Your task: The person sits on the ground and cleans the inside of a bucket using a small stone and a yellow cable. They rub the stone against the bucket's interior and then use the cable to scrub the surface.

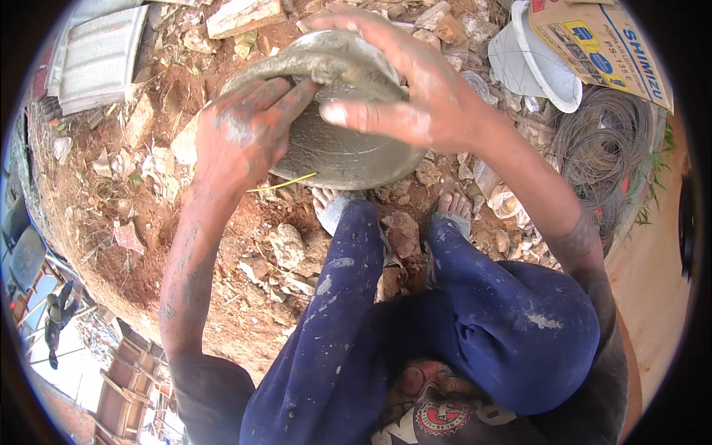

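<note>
In front of my feet is a round form coated in wet grey cement (pixel 356 152), with a thick, uneven raised band across its upper part. My left hand (pixel 248 126) is at its left side, fingers bent and gripping the band, the fingertips partly hidden by it. Over the far right part reaches my right hand (pixel 415 89), its fingers stretched out and its thumb held well apart above the cement surface. Grey cement smears both hands. A thin yellow strip (pixel 282 182) lies against the form's lower left edge.
Broken stones (pixel 288 245) and rubble cover the reddish soil around my feet. At the far right are a white bucket (pixel 519 63) on its side, a printed cardboard box (pixel 604 48) and a coil of wire (pixel 604 148). Corrugated sheets (pixel 100 59) lie far left.
</note>
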A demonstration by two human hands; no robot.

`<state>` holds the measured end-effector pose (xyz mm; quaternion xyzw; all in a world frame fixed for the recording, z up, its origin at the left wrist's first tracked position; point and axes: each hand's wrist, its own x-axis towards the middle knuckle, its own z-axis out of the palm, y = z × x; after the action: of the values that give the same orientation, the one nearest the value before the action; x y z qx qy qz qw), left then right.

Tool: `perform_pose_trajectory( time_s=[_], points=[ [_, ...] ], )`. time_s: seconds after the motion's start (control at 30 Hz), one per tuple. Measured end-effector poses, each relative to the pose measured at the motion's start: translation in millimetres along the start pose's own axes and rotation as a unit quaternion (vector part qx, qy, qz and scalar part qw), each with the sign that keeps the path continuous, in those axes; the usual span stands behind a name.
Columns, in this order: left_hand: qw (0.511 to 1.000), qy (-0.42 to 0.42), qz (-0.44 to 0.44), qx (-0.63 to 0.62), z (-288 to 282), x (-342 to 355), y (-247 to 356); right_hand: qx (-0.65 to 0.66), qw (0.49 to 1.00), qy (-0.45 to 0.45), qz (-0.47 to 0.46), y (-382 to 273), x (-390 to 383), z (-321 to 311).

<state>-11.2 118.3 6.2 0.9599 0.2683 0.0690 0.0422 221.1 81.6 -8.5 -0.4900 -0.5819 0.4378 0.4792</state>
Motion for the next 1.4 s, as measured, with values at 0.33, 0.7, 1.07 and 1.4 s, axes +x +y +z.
perform_pose_trajectory(
  time_s=[0.33, 0.7, 1.07, 1.4],
  points=[
    [0.999, 0.015, 0.004, -0.036, 2, 69, -21, -0.303, 0.920, -0.241, 0.058, 30, 50, -44],
    [0.991, -0.059, -0.080, -0.091, 84, 38, -14, -0.257, 0.789, -0.531, 0.168, 89, 70, -50],
    [0.938, -0.099, -0.253, -0.215, 89, 50, -15, -0.296, 0.805, -0.483, 0.178, 94, 64, -45],
    [0.938, -0.141, -0.268, -0.172, 79, 64, -2, -0.368, 0.779, -0.459, 0.216, 79, 58, -47]
  ],
)
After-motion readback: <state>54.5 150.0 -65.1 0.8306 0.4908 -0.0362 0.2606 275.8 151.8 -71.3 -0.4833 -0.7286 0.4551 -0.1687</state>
